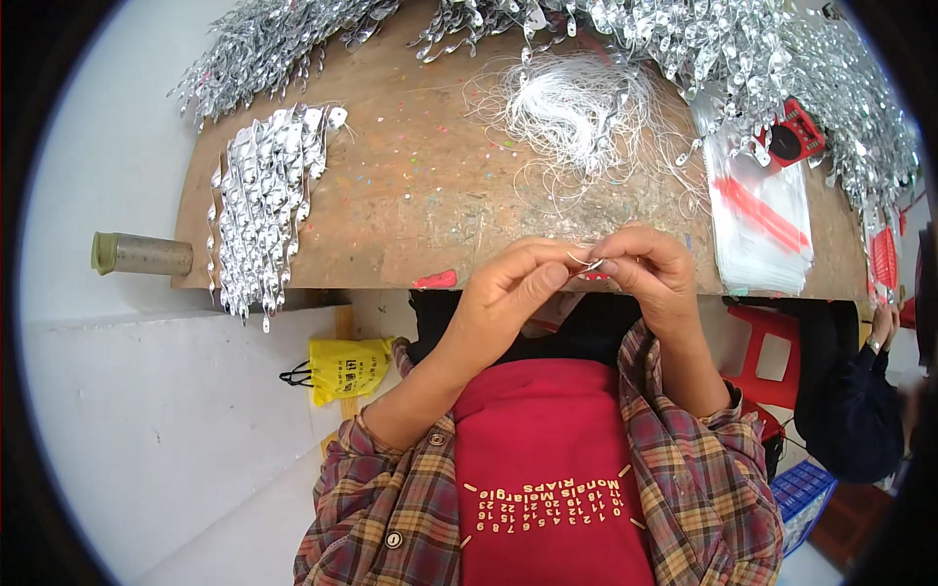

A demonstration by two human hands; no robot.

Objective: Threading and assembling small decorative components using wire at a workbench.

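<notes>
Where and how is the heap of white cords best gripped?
Probably the white cords are best gripped by their dense middle, from above: the heap lies on the table, strands bunch thickest there, and loose loops stray around its edges.

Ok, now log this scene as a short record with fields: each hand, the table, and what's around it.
Left hand: pinching at a small pale piece
Right hand: pinching the same piece, exact shape too small to tell
Table, left: silver strands, ends past near edge
Table, middle: loose white cord
Table, right: pale plastic stack, red device
Table, far side: heaped silver garlands
Nearby: yellow bag left; red stool and another person right
</notes>
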